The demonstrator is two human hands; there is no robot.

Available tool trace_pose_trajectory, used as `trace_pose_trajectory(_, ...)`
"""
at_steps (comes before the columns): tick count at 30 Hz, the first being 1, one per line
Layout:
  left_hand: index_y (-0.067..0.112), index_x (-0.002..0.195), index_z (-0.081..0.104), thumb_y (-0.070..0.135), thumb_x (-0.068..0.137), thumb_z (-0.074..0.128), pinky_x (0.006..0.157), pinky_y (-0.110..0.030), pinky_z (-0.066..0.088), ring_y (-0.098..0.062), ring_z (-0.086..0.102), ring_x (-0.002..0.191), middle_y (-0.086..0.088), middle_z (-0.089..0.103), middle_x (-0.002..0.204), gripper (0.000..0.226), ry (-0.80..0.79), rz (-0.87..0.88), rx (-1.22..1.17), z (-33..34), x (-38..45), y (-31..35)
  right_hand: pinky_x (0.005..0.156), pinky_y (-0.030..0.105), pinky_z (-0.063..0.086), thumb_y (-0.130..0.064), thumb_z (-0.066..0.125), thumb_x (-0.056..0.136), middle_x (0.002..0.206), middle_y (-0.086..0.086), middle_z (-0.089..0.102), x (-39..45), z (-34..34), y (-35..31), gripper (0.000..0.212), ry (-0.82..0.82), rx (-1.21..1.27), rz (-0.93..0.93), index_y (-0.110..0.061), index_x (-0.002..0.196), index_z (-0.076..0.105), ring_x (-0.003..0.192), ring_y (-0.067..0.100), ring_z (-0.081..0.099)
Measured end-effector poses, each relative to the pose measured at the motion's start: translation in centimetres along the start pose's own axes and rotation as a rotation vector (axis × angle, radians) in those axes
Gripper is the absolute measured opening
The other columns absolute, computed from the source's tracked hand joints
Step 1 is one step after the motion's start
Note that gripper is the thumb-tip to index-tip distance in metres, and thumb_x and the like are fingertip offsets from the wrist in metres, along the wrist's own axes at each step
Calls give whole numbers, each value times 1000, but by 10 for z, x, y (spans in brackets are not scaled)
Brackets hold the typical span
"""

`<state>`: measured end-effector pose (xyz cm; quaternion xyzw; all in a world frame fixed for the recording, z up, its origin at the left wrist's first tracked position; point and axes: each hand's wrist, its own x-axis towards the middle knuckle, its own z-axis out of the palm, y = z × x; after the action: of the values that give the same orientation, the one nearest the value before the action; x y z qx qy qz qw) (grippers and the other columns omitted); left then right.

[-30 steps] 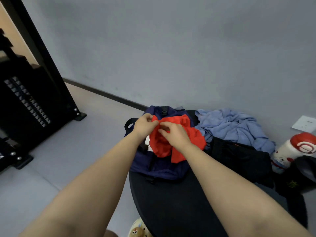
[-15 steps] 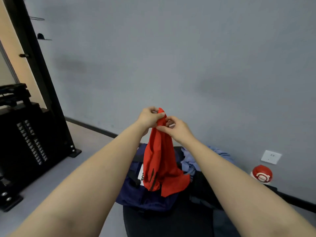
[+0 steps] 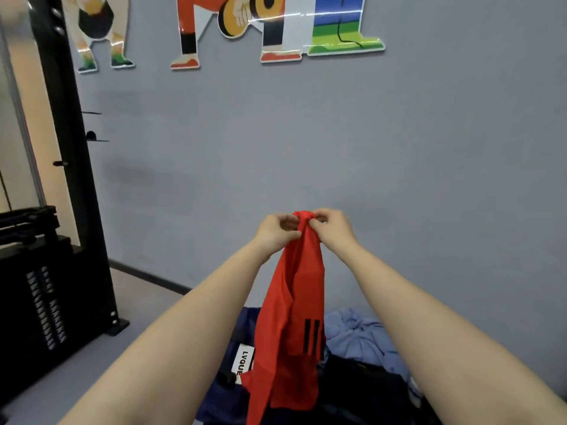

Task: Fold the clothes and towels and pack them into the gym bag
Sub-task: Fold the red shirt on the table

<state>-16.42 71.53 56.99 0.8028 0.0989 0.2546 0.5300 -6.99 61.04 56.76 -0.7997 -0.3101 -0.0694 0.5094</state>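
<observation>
A white label (image 3: 244,361) on the navy gym bag (image 3: 225,391) reads "LVQUE". Above it, the left hand (image 3: 276,230) and right hand (image 3: 333,227) pinch the bunched top of hanging red shorts (image 3: 291,326) bearing 3 black stripes (image 3: 313,335).

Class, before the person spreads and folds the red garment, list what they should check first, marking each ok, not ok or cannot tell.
1. Both hands pinch the red garment: left hand, right hand: ok.
2. Garment lifted off the pile, hanging free: ok.
3. Garment spread flat for folding: not ok, bunched at the top.
4. Navy bag within reach below: ok.
5. Bag open: cannot tell.
6. Blue cloth folded: not ok, crumpled.
</observation>
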Motion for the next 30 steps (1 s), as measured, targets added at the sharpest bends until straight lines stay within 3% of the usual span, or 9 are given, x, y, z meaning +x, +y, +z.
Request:
trace_pose_trajectory(2, -7, 116, 57, -8, 82, 64, 74, -14, 43, -25, 58, 101, -21, 62, 114, 35, 7, 32, 113, 4, -7, 0, 75, 27, 47, -9, 56, 89, 83, 0, 64, -2, -12, -8, 17, 1, -34, -9, -13, 96, 71, 81, 16, 59)
trace_pose_trajectory(5, 3, 117, 48, 3, 79, 72, 78, -24, 43, -22, 52, 93, -10, 52, 106, 45, -6, 17, 180, 14, -19, -4, 66, 19, 35, -10, 53, 90, 84, 0, 63, -7, -30, -20, 18, 17, -101, -39, -11, 99, 70, 81, 13, 55)
trace_pose_trajectory(9, 13, 117, 33, 2, 80, 65, 59, -23, 44, -17, 52, 74, -4, 51, 88, 50, -190, -55, 331, 26, -35, -10, 66, 24, 34, -10, 48, 91, 77, 1, 59, -14, -55, -38, 15, -8, -144, -64, -16, 87, 61, 77, 17, 52)
trace_pose_trajectory(14, 6, 122, 55, -5, 82, 55, 64, -28, 54, -22, 58, 82, -13, 62, 98, 42, -283, -97, 419, 21, -41, -3, 66, 25, 32, -11, 45, 93, 70, 0, 49, -22, -90, -48, 12, 19, -240, -41, -12, 83, 52, 77, 20, 47)
trace_pose_trajectory(17, 2, 113, 61, 3, 88, 54, 71, -32, 55, -24, 57, 83, -11, 57, 95, 26, -223, -144, 444, 11, -40, 4, 65, 25, 29, -10, 42, 93, 80, 7, 52, -28, -107, -50, 12, 41, -292, -17, -10, 84, 50, 81, 20, 46)
trace_pose_trajectory(21, 6, 99, 60, 6, 89, 56, 61, -29, 52, -26, 57, 81, -13, 56, 94, 11, -155, -158, 533, -2, -38, 15, 65, 26, 26, -9, 40, 95, 74, 4, 48, -32, -124, -50, 25, 93, -310, 18, -16, 71, 43, 84, 19, 44)
trace_pose_trajectory(24, 2, 102, 65, 3, 88, 55, 68, -34, 53, -30, 61, 82, -19, 61, 91, 18, -66, -106, 572, -13, -36, 25, 63, 27, 22, -9, 35, 96, 79, 6, 49, -38, -134, -50, 29, 106, -297, 37, -17, 69, 39, 86, 19, 44)
trace_pose_trajectory(27, 5, 96, 67, 6, 88, 56, 66, -22, 41, -28, 63, 90, -14, 63, 86, 14, 59, -38, 514, -25, -35, 37, 67, 27, 24, -14, 35, 99, 88, 9, 50, -45, -142, -49, 32, 97, -277, 28, -17, 67, 37, 89, 18, 44)
trace_pose_trajectory(30, 11, 87, 62, 15, 90, 58, 69, -22, 38, -22, 55, 84, -8, 59, 85, 6, 60, -34, 497, -36, -33, 49, 78, 25, 34, -29, 52, 95, 99, 3, 56, -53, -150, -40, 19, 25, -230, 7, -11, 95, 57, 97, 16, 50)
